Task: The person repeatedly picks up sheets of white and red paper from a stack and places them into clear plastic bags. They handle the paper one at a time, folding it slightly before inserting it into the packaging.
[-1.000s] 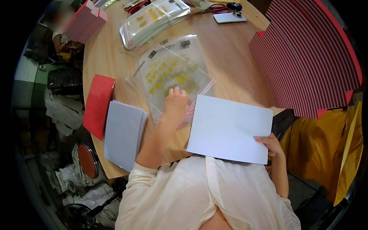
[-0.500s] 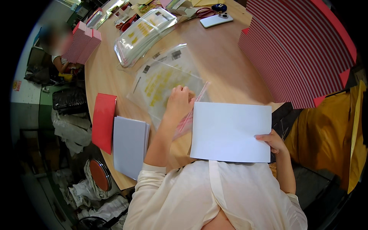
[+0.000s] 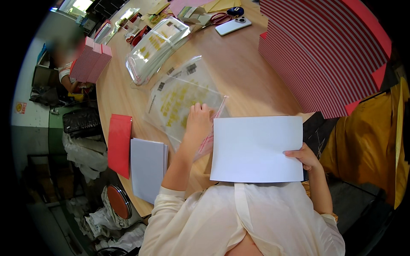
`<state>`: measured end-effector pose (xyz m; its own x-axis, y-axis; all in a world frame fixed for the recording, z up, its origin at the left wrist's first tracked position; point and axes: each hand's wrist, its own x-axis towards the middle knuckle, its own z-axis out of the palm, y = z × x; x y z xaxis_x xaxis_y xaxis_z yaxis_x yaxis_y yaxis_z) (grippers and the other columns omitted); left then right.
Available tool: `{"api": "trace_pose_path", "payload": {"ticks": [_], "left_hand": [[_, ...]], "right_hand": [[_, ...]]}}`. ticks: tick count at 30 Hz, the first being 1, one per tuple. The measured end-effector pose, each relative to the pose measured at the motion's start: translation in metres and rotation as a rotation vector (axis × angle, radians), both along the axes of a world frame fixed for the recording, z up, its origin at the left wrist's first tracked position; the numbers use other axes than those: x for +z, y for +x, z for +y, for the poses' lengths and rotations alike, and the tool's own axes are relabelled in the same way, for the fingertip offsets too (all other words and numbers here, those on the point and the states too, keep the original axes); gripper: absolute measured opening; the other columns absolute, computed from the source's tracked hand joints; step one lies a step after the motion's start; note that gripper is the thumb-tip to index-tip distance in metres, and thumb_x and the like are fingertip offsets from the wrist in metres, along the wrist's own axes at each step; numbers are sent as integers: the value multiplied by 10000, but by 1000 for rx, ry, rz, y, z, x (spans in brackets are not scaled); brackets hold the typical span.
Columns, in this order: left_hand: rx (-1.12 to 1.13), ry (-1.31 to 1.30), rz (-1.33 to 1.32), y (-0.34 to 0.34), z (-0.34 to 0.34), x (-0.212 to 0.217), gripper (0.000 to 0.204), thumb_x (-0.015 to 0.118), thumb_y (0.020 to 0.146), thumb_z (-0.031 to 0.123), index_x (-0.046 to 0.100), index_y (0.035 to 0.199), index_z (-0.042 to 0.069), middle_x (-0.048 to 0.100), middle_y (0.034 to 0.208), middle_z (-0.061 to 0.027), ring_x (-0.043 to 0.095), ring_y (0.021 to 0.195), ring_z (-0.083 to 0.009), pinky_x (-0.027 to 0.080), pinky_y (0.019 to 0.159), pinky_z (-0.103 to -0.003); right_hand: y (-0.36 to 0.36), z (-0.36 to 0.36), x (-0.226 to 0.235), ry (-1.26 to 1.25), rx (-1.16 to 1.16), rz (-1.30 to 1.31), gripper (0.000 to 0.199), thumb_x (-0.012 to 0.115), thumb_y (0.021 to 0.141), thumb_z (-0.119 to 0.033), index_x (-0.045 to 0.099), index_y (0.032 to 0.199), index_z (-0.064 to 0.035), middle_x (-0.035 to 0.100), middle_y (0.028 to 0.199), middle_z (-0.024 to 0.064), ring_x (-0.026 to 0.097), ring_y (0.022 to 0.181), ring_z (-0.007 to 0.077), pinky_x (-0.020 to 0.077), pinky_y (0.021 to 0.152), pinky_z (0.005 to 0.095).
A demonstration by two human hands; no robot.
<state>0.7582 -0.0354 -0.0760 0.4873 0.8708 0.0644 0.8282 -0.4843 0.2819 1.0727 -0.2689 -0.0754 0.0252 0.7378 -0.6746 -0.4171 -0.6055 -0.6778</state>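
left hand [image 3: 197,120]: palm down, fingers spread flat on the clear plastic bag [image 3: 179,100], grasping nothing
right hand [image 3: 304,156]: pinches right edge of the white sheet [image 3: 255,149], thumb on top
white sheet: held flat and level just above the table edge, close to the chest, just right of the left forearm
clear plastic bag: lies on the wooden table [image 3: 239,72], yellow items inside, red zip edge beside the sheet
left of the arm: stack of white sheets [image 3: 147,167], then red card [image 3: 119,144], side by side
far side: second filled clear bag [image 3: 156,47], phone [image 3: 232,26], red scissors [image 3: 218,18]
right: tall stack of red striped boxes [image 3: 324,51]
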Motion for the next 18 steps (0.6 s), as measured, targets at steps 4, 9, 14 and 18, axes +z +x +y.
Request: {"api": "trace_pose_path", "payload": {"ticks": [4,9,14,18], "left_hand": [[69,56,-133,-12,-16,-10,126,608,806,48,559,900,-21,545,1011,-223,536,950,-395,469,826,-440],[67,128,-278,-28,-29,-8,87,608,833,39,591,905,-6,564,1021,-170,568,946,-352,489,809,-406],[-5,254,-209,-37,-48,11,114,610,809,21,619,922,23,591,999,-114,589,911,-316,501,770,-397],[36,293,-149,-40,-60,7,260,626,743,10,613,999,50,572,1053,-125,562,970,-318,468,821,-418]], "right_hand": [[0,5,5,20,-34,33,458,792,736,-64,622,1154,14,673,1010,87,654,845,143,557,710,269],[-3,13,5,43,-39,77,450,789,743,-65,622,1152,23,673,999,92,655,845,141,558,690,262],[-10,27,12,95,-28,-20,407,770,776,-64,624,1143,33,674,987,91,653,844,141,550,696,274],[-20,30,0,219,-2,-67,336,744,809,-62,641,1113,35,679,990,83,645,853,140,533,732,285]]}}
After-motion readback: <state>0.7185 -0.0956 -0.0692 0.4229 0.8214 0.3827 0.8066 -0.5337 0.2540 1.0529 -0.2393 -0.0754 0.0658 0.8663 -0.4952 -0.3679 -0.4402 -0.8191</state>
